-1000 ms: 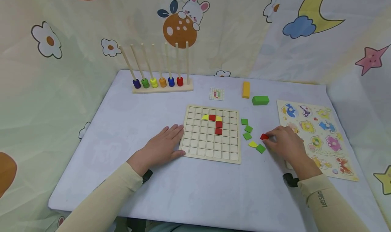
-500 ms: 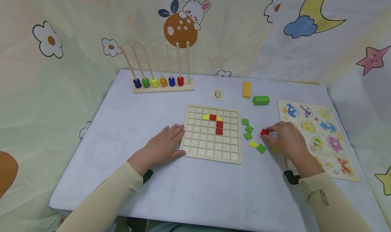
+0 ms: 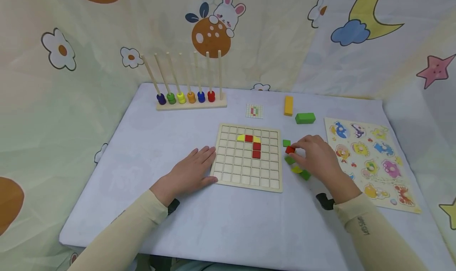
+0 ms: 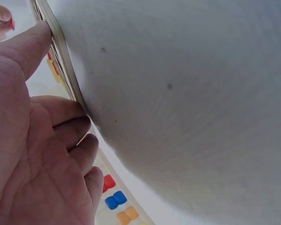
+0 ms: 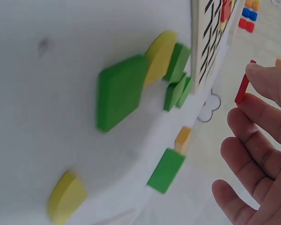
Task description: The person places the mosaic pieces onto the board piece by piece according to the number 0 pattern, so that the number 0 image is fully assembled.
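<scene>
A wooden grid board (image 3: 235,170) lies mid-table, bearing several red square tiles (image 3: 256,154) and two yellow tiles (image 3: 241,138). My left hand (image 3: 190,172) rests at the board's left edge, its thumb and fingertips touching the rim (image 4: 68,65). Between thumb and index finger, my right hand (image 3: 317,158) pinches a red tile (image 3: 290,149), seen edge-on (image 5: 244,84) in the right wrist view. It hovers over the loose pieces right of the board: several green tiles (image 5: 121,91) and a curved yellow tile (image 5: 161,54). Another yellow tile (image 5: 67,197) lies apart from these.
A bead-and-peg rack (image 3: 192,105) stands at the back left. A small printed pattern card (image 3: 254,111) lies behind the board. Orange (image 3: 288,105) and green (image 3: 305,118) blocks lie at the back right, near an animal puzzle board (image 3: 360,136).
My right hand has lifted the red tile and carried it left, from beside the puzzle board to over the loose green tiles. The left hand stays at the board's edge.
</scene>
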### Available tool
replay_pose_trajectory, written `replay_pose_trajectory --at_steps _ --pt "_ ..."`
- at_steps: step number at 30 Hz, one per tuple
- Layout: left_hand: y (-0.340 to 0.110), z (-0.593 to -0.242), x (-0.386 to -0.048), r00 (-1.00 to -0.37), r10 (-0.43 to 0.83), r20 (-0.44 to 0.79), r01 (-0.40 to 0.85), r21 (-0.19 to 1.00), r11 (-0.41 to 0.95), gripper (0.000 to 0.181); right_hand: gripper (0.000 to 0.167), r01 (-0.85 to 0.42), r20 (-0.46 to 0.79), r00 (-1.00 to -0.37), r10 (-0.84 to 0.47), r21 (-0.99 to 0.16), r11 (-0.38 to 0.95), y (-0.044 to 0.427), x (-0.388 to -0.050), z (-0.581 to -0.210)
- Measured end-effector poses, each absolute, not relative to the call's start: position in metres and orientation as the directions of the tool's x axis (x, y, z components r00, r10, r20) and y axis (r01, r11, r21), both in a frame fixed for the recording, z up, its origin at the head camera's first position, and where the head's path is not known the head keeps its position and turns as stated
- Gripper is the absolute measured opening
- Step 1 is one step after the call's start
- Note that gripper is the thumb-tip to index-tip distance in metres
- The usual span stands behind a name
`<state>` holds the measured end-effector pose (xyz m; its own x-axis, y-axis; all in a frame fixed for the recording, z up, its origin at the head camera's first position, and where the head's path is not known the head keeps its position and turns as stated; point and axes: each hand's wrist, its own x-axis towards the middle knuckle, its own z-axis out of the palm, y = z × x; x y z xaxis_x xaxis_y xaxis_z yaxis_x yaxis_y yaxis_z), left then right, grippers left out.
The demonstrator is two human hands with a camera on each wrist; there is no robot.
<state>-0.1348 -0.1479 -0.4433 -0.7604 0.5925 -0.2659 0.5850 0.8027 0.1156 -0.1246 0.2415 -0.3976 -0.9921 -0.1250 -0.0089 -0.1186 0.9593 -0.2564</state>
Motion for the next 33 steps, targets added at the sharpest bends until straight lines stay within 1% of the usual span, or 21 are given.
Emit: replay_pose_trajectory --at_steps 13,16,23,30,33 --pt "-0.146 -0.44 -0.133 -0.762 0.592 -0.262 0.587 0.108 0.803 0.089 0.031 -0.226 0.024 -0.973 -0.228 -0.25 0.941 0.197 -0.133 -0.402" --pt "-0.146 -0.44 -0.133 -0.763 0.59 -0.263 0.585 0.104 0.804 0.089 0.03 -0.246 0.021 -0.969 -0.248 -0.24 0.939 0.19 -0.134 -0.405" --pt "-0.146 -0.439 -0.133 -0.761 0.598 -0.253 0.591 0.11 0.799 0.089 0.031 -0.293 0.022 -0.955 -0.297 -0.257 0.921 0.176 -0.135 -0.412" --pt "-0.146 -0.44 -0.133 -0.759 0.599 -0.253 0.594 0.107 0.798 0.09 0.031 -0.313 0.014 -0.947 -0.322 -0.281 0.907 0.167 -0.133 -0.418" --pt "-0.147 -0.44 -0.133 -0.759 0.599 -0.255 0.594 0.103 0.798 0.09 0.03 -0.335 0.025 -0.94 -0.341 -0.268 0.903 0.165 -0.132 -0.42"
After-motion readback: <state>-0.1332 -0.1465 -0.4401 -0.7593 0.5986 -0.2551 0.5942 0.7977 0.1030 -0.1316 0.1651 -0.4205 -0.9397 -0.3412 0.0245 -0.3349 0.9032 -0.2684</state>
